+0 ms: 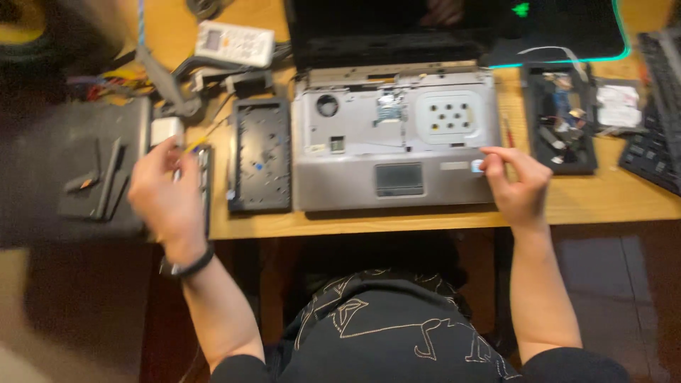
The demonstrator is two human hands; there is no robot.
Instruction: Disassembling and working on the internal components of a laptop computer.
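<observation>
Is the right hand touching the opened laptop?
Touching. The head view shows the right hand with fingertips resting on the laptop at its front right corner.

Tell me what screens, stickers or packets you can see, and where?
Laptop screen: top middle, dark rectangle, switched off.
Meter display: top left, small grey window on a white box.
Sticker: laptop's front right corner, small, pale, by the right hand.
Packet: far right, whitish, flat.

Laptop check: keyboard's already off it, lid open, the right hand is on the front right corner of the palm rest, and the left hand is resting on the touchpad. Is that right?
Not quite. The head view shows the left hand off the laptop, out over the dark parts at the desk's left side, not on the touchpad. The rest holds: keyboard removed, lid open, right hand at the front right corner of the palm rest.
</observation>
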